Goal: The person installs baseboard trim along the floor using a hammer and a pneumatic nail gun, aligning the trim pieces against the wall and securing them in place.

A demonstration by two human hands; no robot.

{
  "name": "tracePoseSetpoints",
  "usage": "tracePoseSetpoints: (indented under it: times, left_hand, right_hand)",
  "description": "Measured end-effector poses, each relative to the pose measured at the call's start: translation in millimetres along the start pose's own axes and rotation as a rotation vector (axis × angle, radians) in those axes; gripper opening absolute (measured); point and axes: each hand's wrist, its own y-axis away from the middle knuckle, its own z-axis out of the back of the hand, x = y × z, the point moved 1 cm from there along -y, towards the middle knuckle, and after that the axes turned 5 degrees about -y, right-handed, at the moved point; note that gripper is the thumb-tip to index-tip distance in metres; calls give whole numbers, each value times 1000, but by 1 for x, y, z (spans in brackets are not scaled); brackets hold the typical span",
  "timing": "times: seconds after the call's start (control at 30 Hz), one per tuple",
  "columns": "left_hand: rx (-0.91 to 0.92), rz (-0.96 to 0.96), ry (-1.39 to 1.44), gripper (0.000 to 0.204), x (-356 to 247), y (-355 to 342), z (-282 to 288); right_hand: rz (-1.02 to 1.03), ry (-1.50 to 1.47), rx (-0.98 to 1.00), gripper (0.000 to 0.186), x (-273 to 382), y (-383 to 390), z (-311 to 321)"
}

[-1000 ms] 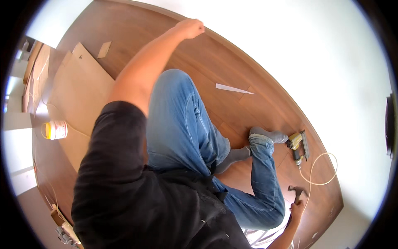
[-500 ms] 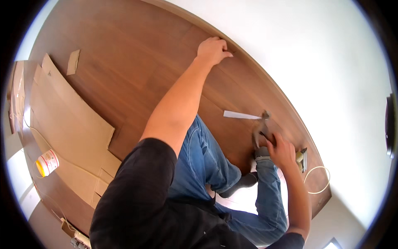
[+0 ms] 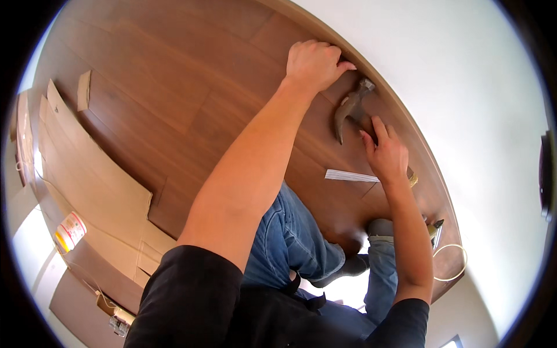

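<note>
The dark metal claw hammer (image 3: 349,109) is extending from the right hand (image 3: 390,155), fingers wrapped round its handle, toward the left hand (image 3: 316,65), curling beside the brown wooden baseboard (image 3: 316,24), whatever it's holding hidden.

Bright light whitens the wall (image 3: 476,104) at right, while glare burns out a patch beside the jeans (image 3: 304,246), lower centre. The hammer (image 3: 350,106) looks fairly sharp. Fisheye distortion bows the skirting board (image 3: 313,22); corners go black.
</note>
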Motion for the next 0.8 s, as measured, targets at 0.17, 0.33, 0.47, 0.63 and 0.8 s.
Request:
tracePoseSetpoints:
  times: [0.17, 0.33, 0.47, 0.63, 0.8]
  left_hand:
    - [35, 25, -8, 52, 2, 1, -3]
    - [232, 103, 54, 53, 7, -11, 17]
    - [236, 322, 354, 51, 33, -18, 26]
    - [176, 307, 341, 49, 29, -22, 41]
    - [206, 402, 385, 61, 29, -21, 43]
  right_hand:
    - [41, 0, -29, 46, -3, -3, -1]
    - [34, -40, -69, 45, -3, 0, -8]
    - [16, -46, -75, 43, 0, 0, -8]
    - [40, -39, -56, 43, 3, -2, -2]
    - [90, -43, -61, 44, 10, -12, -6]
